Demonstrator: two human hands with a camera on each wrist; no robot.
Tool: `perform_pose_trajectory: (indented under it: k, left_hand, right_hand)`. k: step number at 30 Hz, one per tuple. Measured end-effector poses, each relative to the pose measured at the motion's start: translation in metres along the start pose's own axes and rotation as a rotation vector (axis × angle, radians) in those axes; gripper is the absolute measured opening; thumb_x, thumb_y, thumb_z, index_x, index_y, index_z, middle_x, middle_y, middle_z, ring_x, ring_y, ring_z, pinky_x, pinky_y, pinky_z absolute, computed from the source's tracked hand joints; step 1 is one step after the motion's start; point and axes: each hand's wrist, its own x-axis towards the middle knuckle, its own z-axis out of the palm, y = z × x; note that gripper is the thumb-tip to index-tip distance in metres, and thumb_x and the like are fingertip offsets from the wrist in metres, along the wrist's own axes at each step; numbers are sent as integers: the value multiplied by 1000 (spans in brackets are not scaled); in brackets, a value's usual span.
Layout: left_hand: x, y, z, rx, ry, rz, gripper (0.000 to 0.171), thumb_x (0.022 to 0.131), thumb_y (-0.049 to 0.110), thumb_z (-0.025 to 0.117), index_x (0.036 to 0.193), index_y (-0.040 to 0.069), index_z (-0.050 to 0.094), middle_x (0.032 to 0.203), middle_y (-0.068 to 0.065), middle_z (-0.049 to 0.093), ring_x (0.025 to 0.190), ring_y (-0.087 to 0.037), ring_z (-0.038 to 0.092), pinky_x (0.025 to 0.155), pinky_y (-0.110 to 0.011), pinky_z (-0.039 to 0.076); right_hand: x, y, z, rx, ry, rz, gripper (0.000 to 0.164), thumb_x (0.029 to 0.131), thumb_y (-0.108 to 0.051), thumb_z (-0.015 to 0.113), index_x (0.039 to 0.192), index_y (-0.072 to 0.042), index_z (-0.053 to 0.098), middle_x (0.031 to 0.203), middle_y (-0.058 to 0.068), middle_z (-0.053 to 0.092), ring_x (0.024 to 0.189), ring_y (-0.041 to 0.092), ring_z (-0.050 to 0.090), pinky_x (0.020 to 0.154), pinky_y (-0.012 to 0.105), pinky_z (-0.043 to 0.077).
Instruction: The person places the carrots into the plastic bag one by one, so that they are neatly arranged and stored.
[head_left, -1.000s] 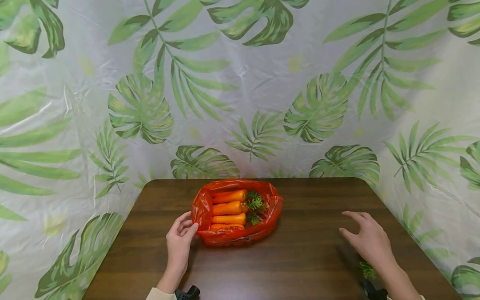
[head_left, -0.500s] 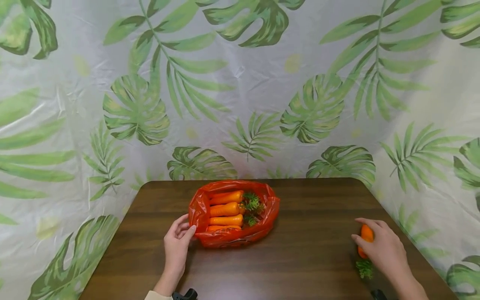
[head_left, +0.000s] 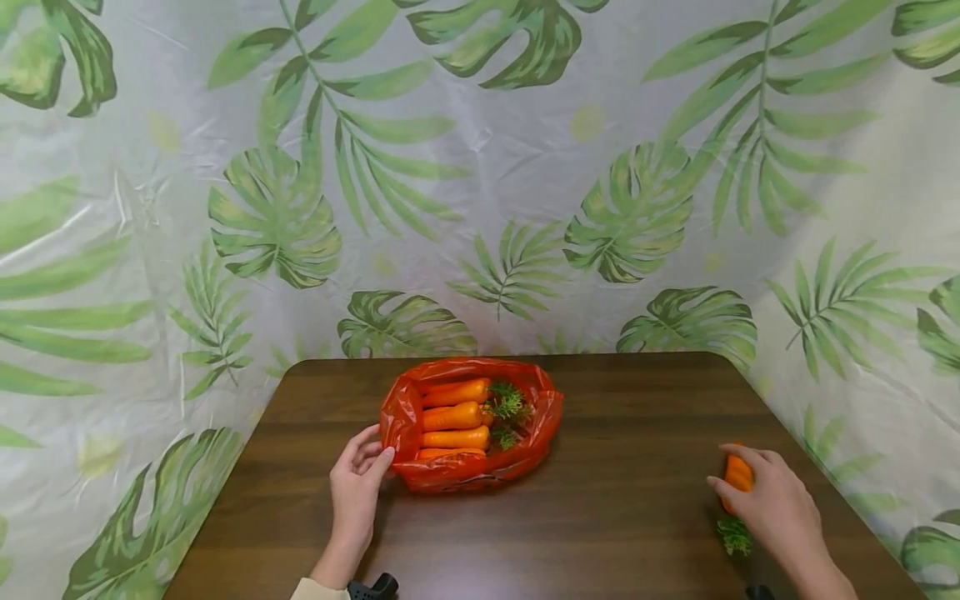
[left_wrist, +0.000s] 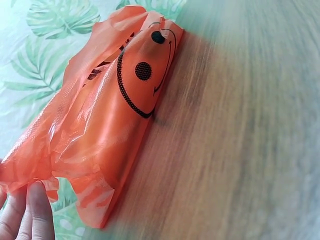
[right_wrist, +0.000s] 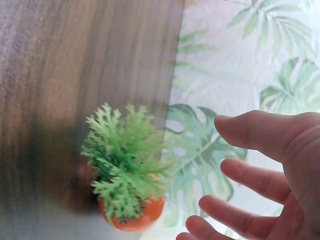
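Observation:
A red plastic bag lies open-mouthed on the table, with several carrots side by side inside and their green tops toward the right. My left hand pinches the left edge of the bag between thumb and fingers. In the left wrist view the bag shows a printed black smiling face. On the right side, my right hand is spread beside a single carrot, partly behind the hand. The right wrist view shows that carrot's leafy green top apart from the outstretched fingers.
The dark wooden table has rounded far corners. Directly behind it hangs a pale curtain with a green leaf print, which also runs along both sides.
The right hand has moved slightly right and toward the person, to beside the single carrot, which has come into sight. The left hand keeps its hold on the bag's edge.

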Motion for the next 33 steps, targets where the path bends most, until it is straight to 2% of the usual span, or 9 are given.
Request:
perform_pose_trajectory:
  k: [5,9,14,18,25,33]
  left_hand:
    - [0,0,0,12,-2,-7,43,90,8,77,130,11,64,109,-22,66,84,-23,66,72,-32,61]
    - [-1,1,0,13,-4,-11,42,90,8,76,130,12,65,109,-21,66,84,-23,66,73,-32,61]
    - [-2,3,-1,20,-6,-10,40,91,10,76,129,15,65,109,-19,67,85,-24,66,73,-32,61]
    - [-2,2,0,24,-7,-12,39,90,11,76,128,16,66,109,-18,67,85,-24,67,74,-33,61]
    - [-1,1,0,12,-5,7,41,90,9,77,129,13,66,107,-20,67,83,-22,67,72,-33,61]
    - [0,0,0,12,-2,1,39,91,8,75,127,15,66,107,-19,67,84,-23,67,73,-33,61]
  right_hand:
    - [-2,3,2,8,-28,29,82,85,-69,66,139,-9,56,129,36,47,103,57,53,59,57,48]
    - [-3,5,3,21,-35,43,85,83,-71,67,140,-9,55,128,35,47,99,56,55,53,51,47]
    - [-1,10,5,28,-58,42,83,82,-61,75,141,-7,53,126,38,47,94,55,57,51,47,47]
    - [-1,15,9,26,-64,40,80,82,-54,79,140,-6,54,123,39,48,94,55,57,52,50,48]
    - [0,22,17,39,-49,38,76,81,-48,81,136,-3,56,113,33,55,87,44,60,52,45,47]
    - [7,29,23,56,-143,58,81,83,-53,77,140,-1,51,114,32,58,84,37,60,53,39,44]
